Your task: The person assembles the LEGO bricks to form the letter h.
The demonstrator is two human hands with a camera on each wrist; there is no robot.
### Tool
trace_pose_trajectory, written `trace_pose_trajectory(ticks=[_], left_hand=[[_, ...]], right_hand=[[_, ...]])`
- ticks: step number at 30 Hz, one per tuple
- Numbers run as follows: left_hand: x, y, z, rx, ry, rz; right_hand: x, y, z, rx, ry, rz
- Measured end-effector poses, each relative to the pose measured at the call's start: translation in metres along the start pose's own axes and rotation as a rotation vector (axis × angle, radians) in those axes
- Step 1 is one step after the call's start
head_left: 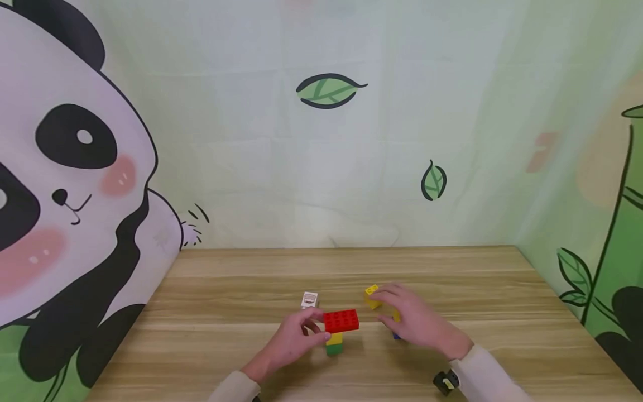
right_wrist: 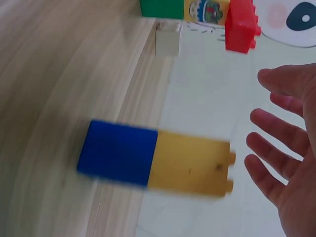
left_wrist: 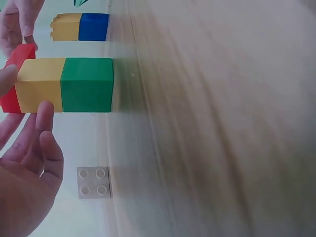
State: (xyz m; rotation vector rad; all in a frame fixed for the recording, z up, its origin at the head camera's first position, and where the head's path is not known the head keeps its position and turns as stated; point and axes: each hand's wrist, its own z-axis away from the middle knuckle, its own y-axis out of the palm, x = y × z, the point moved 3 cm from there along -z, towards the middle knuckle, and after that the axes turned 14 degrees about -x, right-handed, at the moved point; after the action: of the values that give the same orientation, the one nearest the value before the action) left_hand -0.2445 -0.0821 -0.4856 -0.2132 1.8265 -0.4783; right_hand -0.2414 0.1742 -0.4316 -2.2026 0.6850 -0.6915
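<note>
A toy brick stack stands on the table: a green brick (head_left: 334,349) at the bottom, a yellow brick (left_wrist: 40,86) above it, a long red brick (head_left: 341,321) on top, overhanging to the right. My left hand (head_left: 293,338) pinches the red brick at its left end, thumb in front, with a fingertip close to the yellow brick. My right hand (head_left: 419,321) hovers by a second stack, a blue brick (right_wrist: 117,153) under a yellow-orange brick (right_wrist: 190,163). Its fingers (right_wrist: 279,133) are spread and loosely bent, apart from that stack in the right wrist view.
Behind the left hand sits a small white brick (head_left: 310,299) with a printed face. Another yellow brick (head_left: 371,296) lies beyond the right fingertips, partly hidden. The wooden table (head_left: 241,279) ends at a cloth backdrop (head_left: 241,167) with a panda picture.
</note>
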Motion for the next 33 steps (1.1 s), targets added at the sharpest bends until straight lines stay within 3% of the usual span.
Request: trace_pose_trajectory(ticks=[6, 14, 22, 33], left_hand=[[-0.001, -0.001, 0.000, 0.003, 0.008, -0.022], [-0.001, -0.001, -0.002, 0.015, 0.026, -0.009], [-0.005, 0.000, -0.004, 0.010, 0.039, 0.001], [-0.013, 0.003, -0.006, 0.016, 0.043, -0.088]], right_hand=[[-0.015, -0.007, 0.010, 0.015, 0.078, 0.028], [-0.031, -0.007, 0.024, 0.035, 0.210, -0.017], [-0.039, -0.003, 0.032, 0.065, 0.335, -0.122], [-0.046, 0.008, 0.040, 0.089, 0.443, -0.251]])
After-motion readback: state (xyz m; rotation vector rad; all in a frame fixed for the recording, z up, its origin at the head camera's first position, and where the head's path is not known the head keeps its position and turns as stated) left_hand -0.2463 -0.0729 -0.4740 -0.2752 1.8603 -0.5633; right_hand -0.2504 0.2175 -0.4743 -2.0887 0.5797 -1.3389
